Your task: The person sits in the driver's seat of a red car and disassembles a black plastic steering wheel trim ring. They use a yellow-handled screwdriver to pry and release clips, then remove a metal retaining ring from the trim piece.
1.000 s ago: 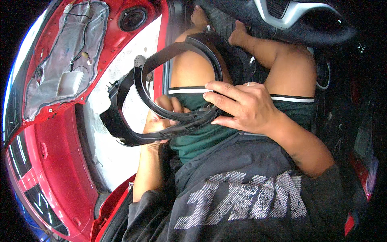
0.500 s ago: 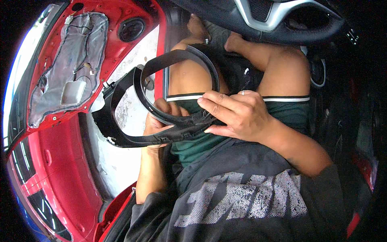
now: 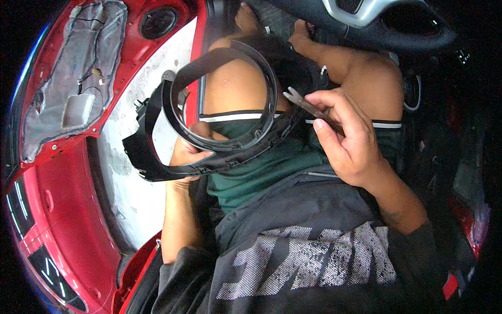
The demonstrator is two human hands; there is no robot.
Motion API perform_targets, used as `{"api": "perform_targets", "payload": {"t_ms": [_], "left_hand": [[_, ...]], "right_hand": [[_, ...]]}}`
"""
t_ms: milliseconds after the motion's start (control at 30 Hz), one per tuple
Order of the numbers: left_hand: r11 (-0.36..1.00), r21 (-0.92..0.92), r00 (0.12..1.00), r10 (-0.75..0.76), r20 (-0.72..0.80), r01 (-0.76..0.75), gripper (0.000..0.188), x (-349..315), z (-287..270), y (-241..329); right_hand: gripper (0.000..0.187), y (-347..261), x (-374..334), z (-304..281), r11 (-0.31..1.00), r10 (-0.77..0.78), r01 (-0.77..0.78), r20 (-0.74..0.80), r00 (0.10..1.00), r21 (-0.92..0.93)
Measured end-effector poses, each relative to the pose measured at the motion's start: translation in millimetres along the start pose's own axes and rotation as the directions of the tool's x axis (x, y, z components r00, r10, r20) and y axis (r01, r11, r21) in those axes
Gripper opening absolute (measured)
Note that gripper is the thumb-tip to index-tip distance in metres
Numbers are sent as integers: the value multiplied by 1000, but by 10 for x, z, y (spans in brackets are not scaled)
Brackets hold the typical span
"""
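A black plastic instrument-cluster bezel (image 3: pixel 238 157), with a large round ring and a second opening at its left, is held above my lap. My left hand (image 3: pixel 185 154) grips its lower rim, the thumb in front and the fingers partly hidden behind the ring. In my right hand (image 3: pixel 350 138) is a thin, worn forked pry tool (image 3: pixel 306 106), pinched between thumb and fingers. Its split tip points up and left, near the bezel's right edge but apart from the round ring.
A steering wheel (image 3: pixel 361 23) with silver spokes spans the upper right. At the left hangs an open red car door (image 3: pixel 125 68) with its lining exposed and a round speaker (image 3: pixel 159 23). Pale ground (image 3: pixel 117 172) shows between door and sill. My bare legs are below the wheel.
My right hand has come off the bezel's lower right edge, moving right and turning so the forked pry tool shows. The bezel and my left hand have shifted slightly left and tilted.
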State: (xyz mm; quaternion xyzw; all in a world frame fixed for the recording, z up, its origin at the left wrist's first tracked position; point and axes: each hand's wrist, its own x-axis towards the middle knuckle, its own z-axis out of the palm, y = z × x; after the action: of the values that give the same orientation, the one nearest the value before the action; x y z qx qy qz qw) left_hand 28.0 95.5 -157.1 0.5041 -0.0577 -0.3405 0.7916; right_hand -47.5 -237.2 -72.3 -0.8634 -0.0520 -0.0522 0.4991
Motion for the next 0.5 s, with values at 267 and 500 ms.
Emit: {"api": "perform_targets", "payload": {"t_ms": [267,500], "left_hand": [[997,-66,999,32,2,-32,37,13,-39,-38],[991,-126,999,40,12,-38,37,-1,-8,-36]], "right_hand": [[34,23,-160,87,997,68,-68,7,998,24],[35,-146,-133,38,996,-26,32,79,997,-77]]}}
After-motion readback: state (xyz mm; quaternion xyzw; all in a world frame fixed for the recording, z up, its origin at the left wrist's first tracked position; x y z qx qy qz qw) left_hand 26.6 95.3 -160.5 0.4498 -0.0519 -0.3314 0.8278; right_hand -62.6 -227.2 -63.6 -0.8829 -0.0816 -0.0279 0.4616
